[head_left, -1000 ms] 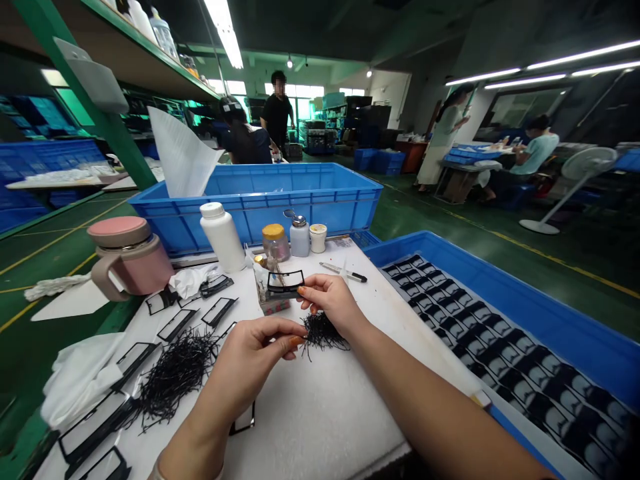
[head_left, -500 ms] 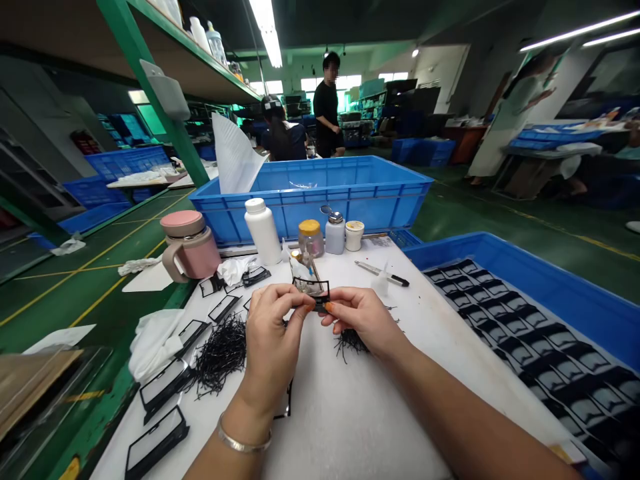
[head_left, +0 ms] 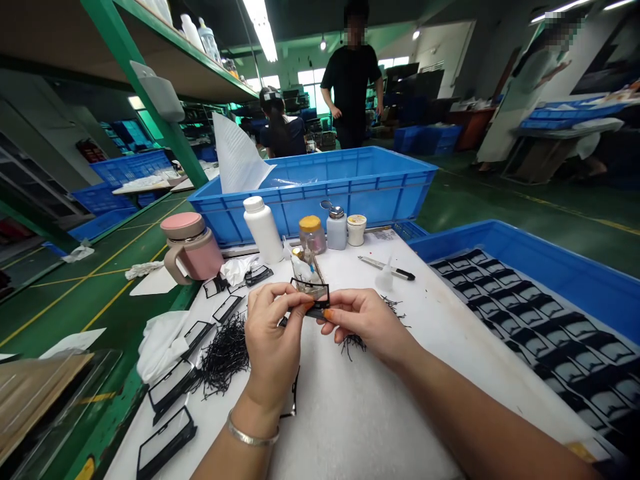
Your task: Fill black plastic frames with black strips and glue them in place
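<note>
Between my two hands, above the white tabletop (head_left: 370, 413), is a small black plastic frame (head_left: 320, 291) with a clear window. My left hand (head_left: 274, 333) pinches its left side between thumb and fingers. My right hand (head_left: 363, 320) grips its lower right corner, fingertips closed. A heap of thin black strips (head_left: 223, 357) lies left of my left hand, and a smaller scatter of strips (head_left: 354, 343) sits beneath my right hand. Several more black frames (head_left: 167, 443) lie along the left side of the table. Another frame is partly hidden behind my left wrist.
At the table's back stand a pink mug (head_left: 193, 250), a white bottle (head_left: 263, 230), a yellow-lidded jar (head_left: 312, 235), a pump bottle (head_left: 337, 230) and a small white tub (head_left: 357, 230). A craft knife (head_left: 387, 268) lies right. Blue crates (head_left: 310, 207) stand behind; another (head_left: 500, 233) at right holds rows of frames.
The head view has shifted slightly. My hands keep hold of the black frame, which is tilted a little differently. The standing person in black has come closer.
</note>
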{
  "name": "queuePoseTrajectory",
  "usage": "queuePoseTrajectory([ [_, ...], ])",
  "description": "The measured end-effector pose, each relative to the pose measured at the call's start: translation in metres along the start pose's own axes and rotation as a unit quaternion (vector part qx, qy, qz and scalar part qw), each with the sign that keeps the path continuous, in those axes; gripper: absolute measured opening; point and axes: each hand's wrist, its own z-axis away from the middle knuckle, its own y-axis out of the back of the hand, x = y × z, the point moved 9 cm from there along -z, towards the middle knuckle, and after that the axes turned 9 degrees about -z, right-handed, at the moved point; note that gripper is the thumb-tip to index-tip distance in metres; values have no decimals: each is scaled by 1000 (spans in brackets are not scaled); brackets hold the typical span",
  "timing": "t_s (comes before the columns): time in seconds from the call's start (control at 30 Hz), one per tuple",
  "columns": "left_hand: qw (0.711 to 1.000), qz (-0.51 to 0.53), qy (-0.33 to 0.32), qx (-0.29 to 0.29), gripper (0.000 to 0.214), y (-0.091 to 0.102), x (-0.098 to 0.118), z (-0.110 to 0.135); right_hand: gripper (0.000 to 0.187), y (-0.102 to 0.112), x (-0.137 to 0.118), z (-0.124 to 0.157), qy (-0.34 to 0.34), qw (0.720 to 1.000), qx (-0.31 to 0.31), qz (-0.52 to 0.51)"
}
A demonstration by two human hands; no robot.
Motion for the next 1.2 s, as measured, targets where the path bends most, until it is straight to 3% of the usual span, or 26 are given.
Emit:
queuePoseTrajectory([
  [0.6,999,-18,-30,20,9,3,6,0,26,-1,-2,0,20,1000,-5,-4],
  [0.97,999,8,-48,7,11,0,4,1,30,5,-1,1,54,997,36,29],
  [1.07,999,40,-17,2,8,-4,-4,2,33,6,-2,0,61,996,46,43],
  [1.2,984,133,116,-13,17,-15,-28,6,34,8,-9,1,78,993,56,66],
])
